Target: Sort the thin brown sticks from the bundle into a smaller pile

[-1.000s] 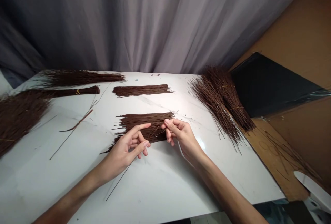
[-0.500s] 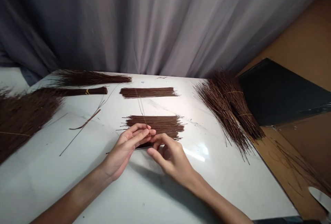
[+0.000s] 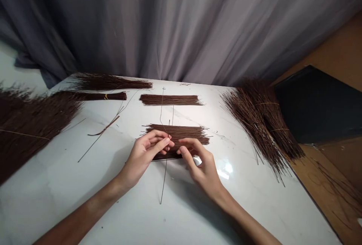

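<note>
Thin dark-brown twigs [image 3: 163, 181] are pinched between the thumb and fingers of my left hand [image 3: 145, 151]. One twig runs down toward me below the fingertips; thinner ends stick up above them. Just to the right, my right hand [image 3: 202, 162] hovers with thumb and forefinger apart and nothing visible between them. Beneath both hands lies a flat layer of cut twigs [image 3: 186, 133], set side by side across the table, partly hidden by my fingers. Behind it rests a narrower row of twigs [image 3: 169, 100].
Loose twiggy bundles [image 3: 31, 124] spread at the left, near a tied bundle [image 3: 115, 96] and another bundle [image 3: 113, 82]. A curled brown strip [image 3: 104, 127] lies among stray twigs. More tied bundles [image 3: 263, 124] lean at the right table edge. A grey curtain [image 3: 169, 22] hangs behind.
My right hand has drawn away to the right from my left fingertips. A twig in my left hand now points down toward me. The whole view has shifted slightly.
</note>
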